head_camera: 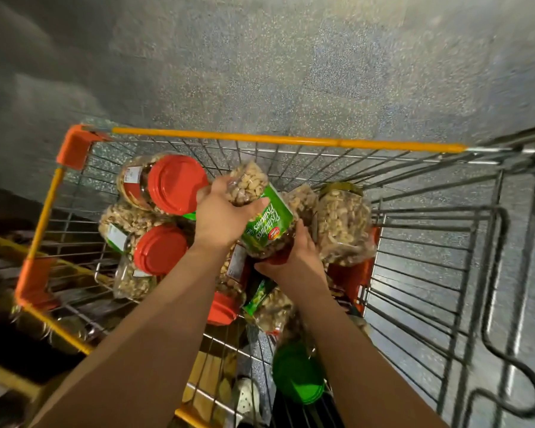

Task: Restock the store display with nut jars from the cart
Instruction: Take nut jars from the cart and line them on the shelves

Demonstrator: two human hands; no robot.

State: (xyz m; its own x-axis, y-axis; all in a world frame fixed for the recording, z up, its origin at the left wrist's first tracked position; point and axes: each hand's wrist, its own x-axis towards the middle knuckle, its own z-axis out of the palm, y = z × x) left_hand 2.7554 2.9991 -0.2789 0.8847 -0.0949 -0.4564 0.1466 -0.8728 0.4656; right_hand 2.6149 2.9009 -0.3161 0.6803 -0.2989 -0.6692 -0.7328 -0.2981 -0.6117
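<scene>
A wire shopping cart (260, 140) with orange-yellow rim holds several clear nut jars. Both my hands hold one jar with a green pistachio label (267, 225), lying tilted above the others. My left hand (220, 217) grips its upper part, fingers curled over the clear nut-filled end. My right hand (294, 257) cups its lower end from beneath. Two jars with red lids (176, 188) (159, 250) lie at the left of the cart. Another clear jar (343, 223) lies to the right.
A jar with a green lid (297, 375) sits near the cart's close end. The cart's folding seat frame (445, 273) is at right. Speckled grey floor (291, 72) lies beyond. A dark low shelf with yellow edging (7, 366) is at lower left.
</scene>
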